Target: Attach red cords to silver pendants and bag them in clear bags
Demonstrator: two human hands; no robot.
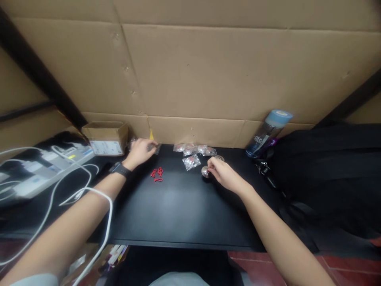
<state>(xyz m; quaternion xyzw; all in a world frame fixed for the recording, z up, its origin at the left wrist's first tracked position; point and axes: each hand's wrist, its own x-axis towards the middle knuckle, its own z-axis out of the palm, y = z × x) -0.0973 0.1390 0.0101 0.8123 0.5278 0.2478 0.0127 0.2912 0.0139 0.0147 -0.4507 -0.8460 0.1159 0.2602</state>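
My left hand (142,151), with a dark watch on the wrist, reaches to the back left of the black table. Its fingers are curled at a clear plastic bag (158,148), thumb and forefinger close to it. My right hand (222,171) pinches a small shiny metal disc (205,172) shaped like a finger cymbal, with a bit of red at its middle. Another metal disc (219,158) lies just behind that hand, partly covered. Between the hands are red cord loops (158,180) and a clear packet (191,162) with silver and red inside.
Several similar packets (193,149) lie along the cardboard wall (208,71). A small cardboard box (105,137), a white power strip (50,172) and loose white cables (108,222) are at left. To the right are a blue-capped bottle (264,133) and a black bag (327,174).
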